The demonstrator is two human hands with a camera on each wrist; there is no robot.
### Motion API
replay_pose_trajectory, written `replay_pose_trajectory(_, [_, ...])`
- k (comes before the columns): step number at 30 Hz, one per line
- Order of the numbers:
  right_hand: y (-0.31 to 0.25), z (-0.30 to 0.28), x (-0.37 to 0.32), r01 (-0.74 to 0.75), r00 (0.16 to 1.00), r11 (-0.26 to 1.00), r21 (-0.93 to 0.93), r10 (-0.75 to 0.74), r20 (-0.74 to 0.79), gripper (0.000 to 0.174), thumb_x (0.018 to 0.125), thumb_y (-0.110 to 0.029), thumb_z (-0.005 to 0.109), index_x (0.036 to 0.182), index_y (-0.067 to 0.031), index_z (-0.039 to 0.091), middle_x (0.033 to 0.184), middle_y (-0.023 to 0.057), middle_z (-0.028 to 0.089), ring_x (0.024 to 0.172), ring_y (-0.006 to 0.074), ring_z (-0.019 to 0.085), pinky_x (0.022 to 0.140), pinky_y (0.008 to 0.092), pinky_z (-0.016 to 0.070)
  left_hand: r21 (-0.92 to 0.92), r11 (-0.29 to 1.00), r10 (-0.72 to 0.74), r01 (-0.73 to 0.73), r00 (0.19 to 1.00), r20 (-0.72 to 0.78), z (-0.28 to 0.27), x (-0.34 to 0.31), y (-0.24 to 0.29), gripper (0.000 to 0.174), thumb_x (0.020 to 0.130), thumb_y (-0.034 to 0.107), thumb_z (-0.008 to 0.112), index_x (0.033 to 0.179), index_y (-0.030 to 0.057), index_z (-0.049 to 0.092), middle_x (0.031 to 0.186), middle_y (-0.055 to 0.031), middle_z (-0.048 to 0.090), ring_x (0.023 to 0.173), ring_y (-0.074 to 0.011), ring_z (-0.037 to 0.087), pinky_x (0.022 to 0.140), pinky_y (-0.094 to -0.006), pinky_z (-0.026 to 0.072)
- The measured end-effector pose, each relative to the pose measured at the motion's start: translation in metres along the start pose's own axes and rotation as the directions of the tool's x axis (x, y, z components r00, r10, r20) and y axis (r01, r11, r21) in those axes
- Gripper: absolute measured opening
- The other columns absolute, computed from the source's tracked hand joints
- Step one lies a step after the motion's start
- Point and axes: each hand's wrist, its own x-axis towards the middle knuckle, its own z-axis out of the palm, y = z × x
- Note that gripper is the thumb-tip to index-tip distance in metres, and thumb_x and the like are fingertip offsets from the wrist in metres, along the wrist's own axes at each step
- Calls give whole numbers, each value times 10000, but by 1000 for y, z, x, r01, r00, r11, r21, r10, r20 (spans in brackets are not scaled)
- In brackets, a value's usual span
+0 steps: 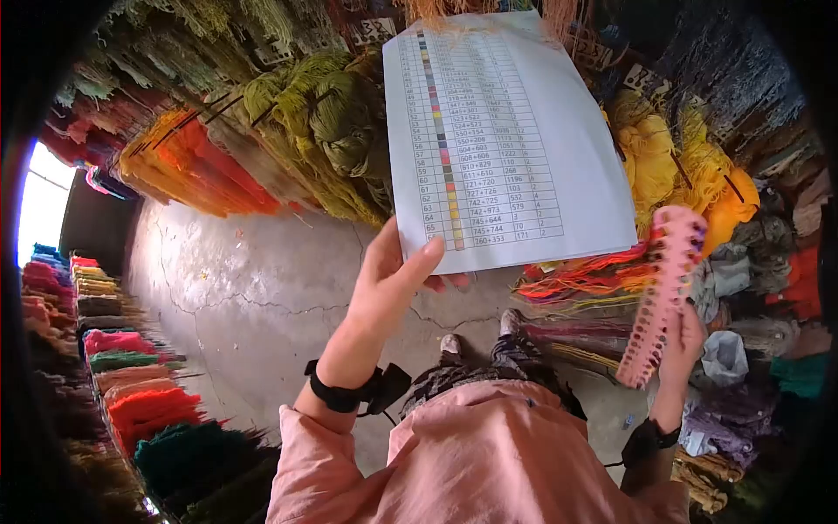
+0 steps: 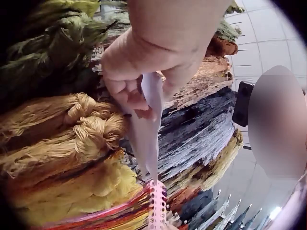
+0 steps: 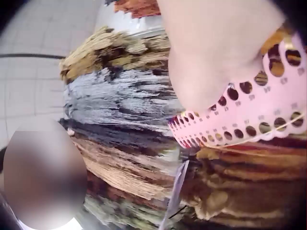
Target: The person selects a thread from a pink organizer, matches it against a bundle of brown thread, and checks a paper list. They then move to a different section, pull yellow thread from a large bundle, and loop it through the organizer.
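Note:
My left hand (image 1: 381,275) pinches the lower left edge of a printed paper list (image 1: 580,188), its thumb on the front. Numbered rows and a strip of small colour squares run down the sheet. In the left wrist view the paper (image 2: 144,136) appears nearly edge-on, its folds between fingers and thumb. To the right, my right hand (image 1: 688,339) grips a long pink thread card (image 1: 668,279) with numbered holes along both edges. Bits of coloured thread show at some holes of the card (image 3: 240,122) in the right wrist view. The paper's far edge reaches hanging yarn.
Yellow skeins (image 1: 646,153) hang right of the paper, olive ones (image 1: 323,113) and orange ones (image 1: 205,166) to its left. Folded yarn stacks (image 1: 153,410) line the left side. A cracked concrete floor (image 1: 236,271) lies below. White plastic bags (image 1: 724,356) sit at the right.

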Motion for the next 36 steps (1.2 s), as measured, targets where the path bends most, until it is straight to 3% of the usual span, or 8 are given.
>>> replay_pose_trajectory(4, [-2,-8,-2,85,996,959,-270,-82,24,104,815,-74,488,862,12,522,613,136,476,524,116,444,505,254,377,-171,965,-117,199,910,397,-12,-15,-57,398,829,265,492,1078,-43,459,958,-149,578,731,-171,578,613,-245,463])
replay_pose_trajectory(6, [-17,-11,-5,91,986,966,-243,-53,159,97,801,-71,492,842,10,525,598,132,464,509,129,435,498,255,375,0,985,-161,173,916,367,19,-25,-80,402,764,158,603,1100,-14,464,1050,-125,532,731,-160,569,639,-241,464])
replay_pose_trajectory(10, [-34,-7,-15,28,937,992,-122,17,349,83,782,-53,493,794,26,516,596,47,448,542,85,410,503,222,349,142,981,66,-130,920,386,76,-20,-100,606,679,105,693,1187,13,376,1163,-93,421,697,-96,536,562,-220,456])
replay_pose_trajectory(16, [-45,-6,-20,-107,894,994,-38,113,433,90,776,-57,507,773,32,520,590,11,447,548,54,387,496,214,330,187,971,5,-147,798,602,111,-14,-121,262,693,172,646,835,-23,543,662,-153,554,548,-233,533,519,-333,429])
replay_pose_trajectory(20, [-39,0,-24,-146,913,989,-36,149,381,92,769,-57,530,748,28,503,546,9,403,519,38,344,453,213,298,383,879,53,-284,856,514,89,-9,-142,167,700,152,572,751,-6,552,648,-185,548,623,-341,535,546,-377,423])
replay_pose_trajectory(23, [-27,-6,-26,-174,897,974,-144,217,384,90,771,-53,529,766,34,507,572,7,428,541,40,355,469,213,307,657,706,97,-265,955,281,46,-12,-161,189,722,85,573,887,-2,545,753,-162,561,600,-267,561,540,-331,445])
replay_pose_trajectory(29, [1,-11,-35,-310,878,948,-74,315,361,166,793,-10,483,952,36,498,770,16,528,667,57,473,596,192,380,-73,970,-241,232,957,-163,-66,-13,-112,308,861,213,405,1074,-1,468,915,-99,572,732,-162,570,601,-279,445])
replay_pose_trajectory(36, [-19,3,-17,-433,847,898,77,377,375,361,799,33,443,1157,21,396,908,52,544,769,63,508,671,180,395,-290,957,-22,18,1000,-13,-58,15,-14,461,887,318,336,1129,-70,390,973,-131,559,799,-149,570,603,-252,453])
